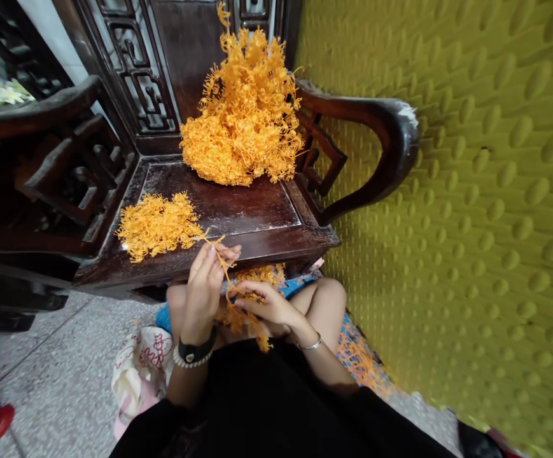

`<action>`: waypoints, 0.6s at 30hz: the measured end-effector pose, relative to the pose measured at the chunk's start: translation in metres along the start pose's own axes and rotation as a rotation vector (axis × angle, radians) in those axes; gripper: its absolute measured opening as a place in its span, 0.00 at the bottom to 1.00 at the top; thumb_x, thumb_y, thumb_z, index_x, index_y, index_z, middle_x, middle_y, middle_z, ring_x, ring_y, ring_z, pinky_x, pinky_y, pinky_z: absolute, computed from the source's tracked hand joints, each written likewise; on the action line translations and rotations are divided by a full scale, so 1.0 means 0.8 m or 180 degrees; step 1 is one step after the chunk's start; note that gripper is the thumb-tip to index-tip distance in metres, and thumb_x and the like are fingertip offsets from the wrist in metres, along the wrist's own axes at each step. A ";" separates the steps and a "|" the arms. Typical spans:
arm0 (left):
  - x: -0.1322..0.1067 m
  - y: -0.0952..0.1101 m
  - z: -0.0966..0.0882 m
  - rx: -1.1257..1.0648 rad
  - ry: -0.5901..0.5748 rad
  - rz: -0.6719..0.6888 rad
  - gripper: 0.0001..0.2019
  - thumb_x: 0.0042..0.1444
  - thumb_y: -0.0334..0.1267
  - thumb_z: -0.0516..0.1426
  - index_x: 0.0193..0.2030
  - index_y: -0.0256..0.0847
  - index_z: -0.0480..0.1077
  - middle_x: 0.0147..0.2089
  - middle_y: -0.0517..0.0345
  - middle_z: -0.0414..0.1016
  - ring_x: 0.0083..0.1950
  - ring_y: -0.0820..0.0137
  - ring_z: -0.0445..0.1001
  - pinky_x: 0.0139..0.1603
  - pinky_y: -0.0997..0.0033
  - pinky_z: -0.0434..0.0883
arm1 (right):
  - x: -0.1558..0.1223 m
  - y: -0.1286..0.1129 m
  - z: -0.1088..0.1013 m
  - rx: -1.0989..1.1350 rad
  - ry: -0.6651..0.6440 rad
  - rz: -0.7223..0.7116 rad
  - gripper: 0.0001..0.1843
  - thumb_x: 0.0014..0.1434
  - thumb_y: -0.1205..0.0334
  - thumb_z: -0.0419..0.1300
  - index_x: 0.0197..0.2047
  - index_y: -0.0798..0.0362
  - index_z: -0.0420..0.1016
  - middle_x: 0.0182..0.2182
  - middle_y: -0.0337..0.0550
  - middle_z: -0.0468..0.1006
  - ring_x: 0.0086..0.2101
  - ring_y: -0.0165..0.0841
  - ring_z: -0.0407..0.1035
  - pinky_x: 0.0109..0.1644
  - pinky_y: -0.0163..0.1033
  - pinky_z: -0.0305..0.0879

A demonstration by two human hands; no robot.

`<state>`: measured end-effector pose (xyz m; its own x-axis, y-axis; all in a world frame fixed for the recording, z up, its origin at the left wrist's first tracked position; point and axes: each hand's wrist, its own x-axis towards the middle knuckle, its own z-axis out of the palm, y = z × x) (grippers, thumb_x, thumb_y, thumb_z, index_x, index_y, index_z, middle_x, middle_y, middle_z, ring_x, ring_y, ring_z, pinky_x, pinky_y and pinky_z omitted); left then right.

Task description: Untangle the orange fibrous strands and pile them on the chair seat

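Note:
My left hand (204, 277) is closed near the seat's front edge, pinching a thin orange stringy strand (229, 278) with curled tips. The strand runs down to my right hand (269, 305), whose fingers bend around its lower part. More orange frill hangs blurred below the right hand, over my lap. Just beyond my left fingertips lies a low heap of orange curly pieces (159, 222) on the seat. Farther back, a tall orange bunch (250, 114) of the same frilly kind leans against the chair back.
The dark carved wooden chair (238, 207) has an armrest (395, 133) on the right, beside a yellow-green bumpy padded wall (486, 210). Orange scraps (359, 359) lie on the floor at right. A white bag with red print (145, 359) rests at left, on speckled tiles.

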<state>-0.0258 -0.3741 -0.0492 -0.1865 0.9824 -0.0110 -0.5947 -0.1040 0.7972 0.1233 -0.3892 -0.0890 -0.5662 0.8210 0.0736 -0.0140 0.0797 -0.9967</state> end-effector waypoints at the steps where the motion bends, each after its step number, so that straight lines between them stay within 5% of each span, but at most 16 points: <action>1: 0.004 0.002 -0.001 0.0114 -0.0075 0.0076 0.09 0.57 0.44 0.60 0.38 0.40 0.71 0.38 0.53 0.77 0.47 0.65 0.78 0.55 0.62 0.72 | -0.001 -0.002 0.000 0.0123 0.0001 0.0098 0.10 0.58 0.53 0.61 0.40 0.49 0.76 0.31 0.38 0.78 0.31 0.29 0.72 0.39 0.35 0.69; 3: 0.007 0.004 -0.003 0.0436 -0.0417 0.0065 0.16 0.59 0.51 0.56 0.44 0.41 0.72 0.47 0.48 0.77 0.52 0.62 0.76 0.56 0.59 0.71 | -0.002 -0.007 -0.001 0.0457 0.0145 0.0223 0.10 0.58 0.52 0.61 0.37 0.49 0.76 0.24 0.35 0.75 0.24 0.27 0.68 0.32 0.34 0.67; 6: -0.001 -0.003 -0.007 0.0976 -0.1120 -0.0268 0.26 0.59 0.59 0.51 0.53 0.41 0.70 0.55 0.44 0.74 0.56 0.58 0.73 0.57 0.56 0.69 | -0.003 -0.017 -0.006 0.0843 0.0762 0.0113 0.12 0.57 0.49 0.61 0.35 0.49 0.74 0.22 0.35 0.75 0.23 0.28 0.70 0.34 0.36 0.68; 13: -0.022 -0.029 -0.015 0.2086 -0.1656 -0.0388 0.12 0.52 0.43 0.63 0.42 0.42 0.75 0.41 0.54 0.77 0.43 0.64 0.75 0.46 0.68 0.70 | -0.008 -0.036 -0.027 0.0618 0.1991 -0.0123 0.12 0.57 0.49 0.61 0.30 0.48 0.72 0.25 0.37 0.73 0.25 0.29 0.69 0.32 0.36 0.67; 16: -0.024 -0.032 -0.016 0.2111 -0.2044 -0.0615 0.10 0.56 0.44 0.59 0.33 0.39 0.76 0.32 0.53 0.76 0.34 0.66 0.72 0.37 0.69 0.70 | -0.012 -0.041 -0.042 0.0764 0.2249 -0.0158 0.11 0.58 0.49 0.59 0.33 0.47 0.70 0.21 0.34 0.69 0.18 0.25 0.61 0.21 0.33 0.57; 18: -0.026 -0.033 -0.016 0.1944 -0.1946 -0.0631 0.14 0.55 0.45 0.59 0.25 0.39 0.74 0.24 0.54 0.72 0.27 0.67 0.69 0.30 0.68 0.68 | -0.015 -0.042 -0.051 0.0894 0.2336 -0.0076 0.11 0.59 0.48 0.58 0.35 0.47 0.69 0.19 0.31 0.65 0.14 0.23 0.52 0.17 0.33 0.46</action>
<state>-0.0164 -0.3935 -0.0783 0.4301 0.9028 0.0021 -0.0180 0.0062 0.9998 0.1644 -0.3786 -0.0546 0.1247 0.9922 0.0011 -0.2826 0.0366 -0.9585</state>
